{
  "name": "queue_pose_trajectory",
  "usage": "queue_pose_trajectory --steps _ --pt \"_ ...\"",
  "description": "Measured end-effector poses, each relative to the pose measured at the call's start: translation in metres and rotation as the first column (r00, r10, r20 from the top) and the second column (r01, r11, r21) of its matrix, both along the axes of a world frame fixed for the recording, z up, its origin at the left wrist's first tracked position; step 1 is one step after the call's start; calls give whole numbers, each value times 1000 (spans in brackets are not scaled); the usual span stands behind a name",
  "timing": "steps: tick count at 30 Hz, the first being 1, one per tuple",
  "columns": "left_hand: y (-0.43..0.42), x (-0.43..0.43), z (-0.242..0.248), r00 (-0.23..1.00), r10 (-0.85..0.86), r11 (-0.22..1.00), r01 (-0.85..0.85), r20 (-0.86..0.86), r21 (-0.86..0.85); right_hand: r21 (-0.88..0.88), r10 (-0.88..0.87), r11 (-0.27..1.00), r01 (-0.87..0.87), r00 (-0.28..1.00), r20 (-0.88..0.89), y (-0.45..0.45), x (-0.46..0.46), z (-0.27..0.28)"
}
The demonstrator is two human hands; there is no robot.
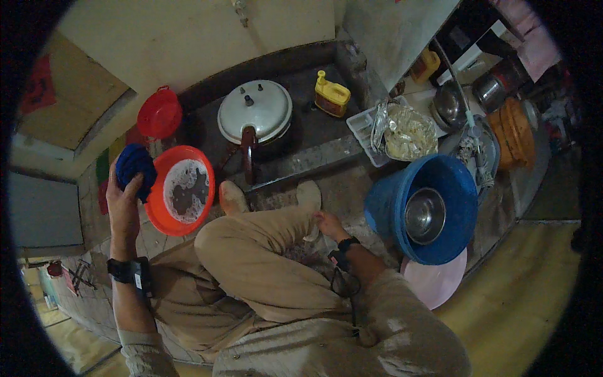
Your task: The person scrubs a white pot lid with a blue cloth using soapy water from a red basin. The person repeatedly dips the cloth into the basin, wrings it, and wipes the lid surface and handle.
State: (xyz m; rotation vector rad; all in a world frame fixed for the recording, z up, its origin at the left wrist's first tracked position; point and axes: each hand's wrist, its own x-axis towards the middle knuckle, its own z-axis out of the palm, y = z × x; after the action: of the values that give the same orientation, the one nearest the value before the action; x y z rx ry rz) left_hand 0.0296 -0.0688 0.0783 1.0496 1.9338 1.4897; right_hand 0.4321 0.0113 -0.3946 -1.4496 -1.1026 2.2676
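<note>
My left hand (123, 202) is raised at the left and grips a bunched blue cloth (135, 172). Just to the right of the cloth, an orange basin (153, 207) holds greyish water with white suds (181, 214). My right hand (333, 227) reaches down to the lower leg, its fingers pinching the hem of the beige trouser leg (308, 217) by the ankle. Beyond my feet, a pressure cooker (256, 110) with a pale metal lid and brown handle sits on a dark sunken floor area. A yellow plastic bottle (334, 96) stands right of the cooker.
A red colander-like basin (159, 113) leans at the upper left. At my right, a blue tub (380, 200) contains a steel bowl (425, 216), with a pink basin (435, 285) below it. Crumpled foil (410, 134), a white plastic tray (362, 127), a mop (476, 155) and an orange basket (511, 134) crowd the right.
</note>
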Motion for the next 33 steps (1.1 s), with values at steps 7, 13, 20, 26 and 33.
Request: queue_pose_trajectory --steps 7,13,20,26,33 --pt "1 -1 3 996 3 995 -13 -93 -99 472 219 777 -416 883 416 9 -13 58" --pt "4 -1 1 992 2 994 -16 -123 -112 589 20 781 -209 950 310 10 -20 21" --pt "0 -9 -1 998 -6 997 1 -62 -81 557 109 746 -366 891 440 20 -21 21" --pt "5 -10 -4 999 4 997 -7 -40 -73 543 14 820 -179 956 293 24 -20 8" --pt "3 -7 6 999 -26 999 27 42 -24 555 143 622 -552 777 613 39 -24 14"
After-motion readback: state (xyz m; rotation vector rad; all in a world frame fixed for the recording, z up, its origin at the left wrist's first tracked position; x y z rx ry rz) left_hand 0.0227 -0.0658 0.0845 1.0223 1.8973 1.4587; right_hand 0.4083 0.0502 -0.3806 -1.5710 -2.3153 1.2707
